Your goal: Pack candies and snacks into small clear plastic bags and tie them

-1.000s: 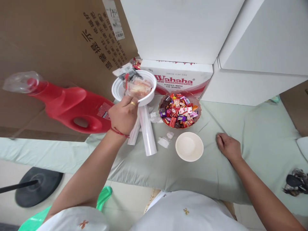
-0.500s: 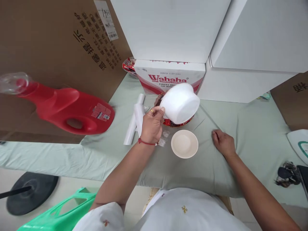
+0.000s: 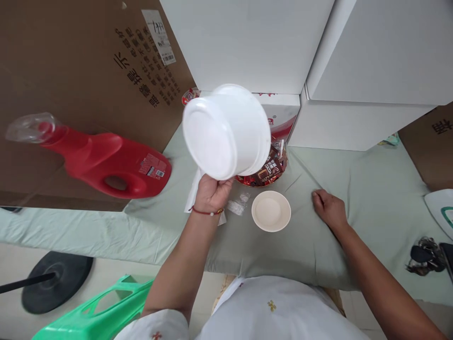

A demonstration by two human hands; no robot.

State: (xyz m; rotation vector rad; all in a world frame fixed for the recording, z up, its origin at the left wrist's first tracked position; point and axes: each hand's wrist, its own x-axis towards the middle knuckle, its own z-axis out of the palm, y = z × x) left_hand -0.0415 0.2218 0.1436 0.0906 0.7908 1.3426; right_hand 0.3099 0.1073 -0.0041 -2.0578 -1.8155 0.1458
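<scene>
My left hand [image 3: 211,192] grips a white bowl [image 3: 226,132] from below and holds it tilted on its side in the air. Its round base faces left and its rim faces right. Behind it, partly covered, sits a round tray of wrapped sweets [image 3: 269,170] with brown and red packs. Nearer to me a cream bowl [image 3: 271,211] stands upright on the cloth with nothing in it. Crumpled clear wrappers [image 3: 238,205] lie left of that bowl. To its right my right hand [image 3: 330,208] rests on the cloth as a loose fist, touching nothing else.
White rolls [image 3: 191,196] lie partly hidden under my left hand. A red jug [image 3: 120,165] is at left before a brown carton [image 3: 88,71]. White boxes [image 3: 247,42] and a printed carton [image 3: 288,113] line the back. Keys [image 3: 423,257] lie at right.
My left hand has moved left and turned the white bowl, lifting it closer to the camera. More of the sweets shows. My right hand has stayed in place.
</scene>
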